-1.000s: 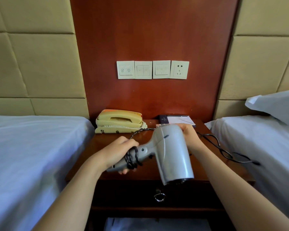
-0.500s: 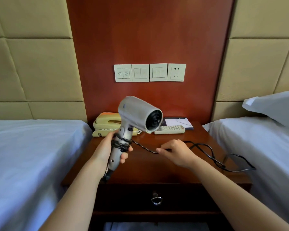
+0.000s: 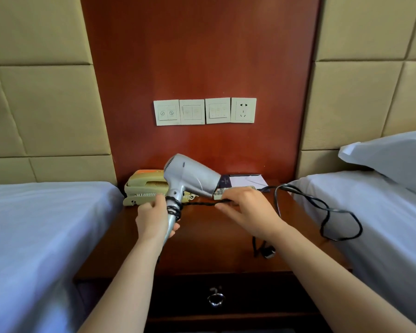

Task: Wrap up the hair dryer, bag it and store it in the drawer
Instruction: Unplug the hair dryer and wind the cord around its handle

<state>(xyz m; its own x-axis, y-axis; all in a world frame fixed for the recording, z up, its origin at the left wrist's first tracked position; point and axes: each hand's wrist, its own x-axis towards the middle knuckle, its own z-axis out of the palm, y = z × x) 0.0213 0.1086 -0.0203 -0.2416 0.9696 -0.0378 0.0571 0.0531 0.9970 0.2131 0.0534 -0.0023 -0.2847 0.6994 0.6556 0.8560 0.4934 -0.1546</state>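
Left hand (image 3: 154,218) is curled round the handle of the silver plastic hair dryer (image 3: 190,176), which it holds up over the back-left part of the nightstand (image 3: 214,248), nozzle pointing right; a few turns of black twisted cord (image 3: 174,208) sit on the handle; right hand (image 3: 247,207) pinches the cord taut; the slack loops over the right edge onto a white bed (image 3: 382,224), plug (image 3: 268,252) lying on the glossy wood. Along the back edge: a yellowed phone (image 3: 144,188), a remote (image 3: 235,189), a notepad (image 3: 247,181); the drawer (image 3: 250,296) below is closed and has a metal ring pull.
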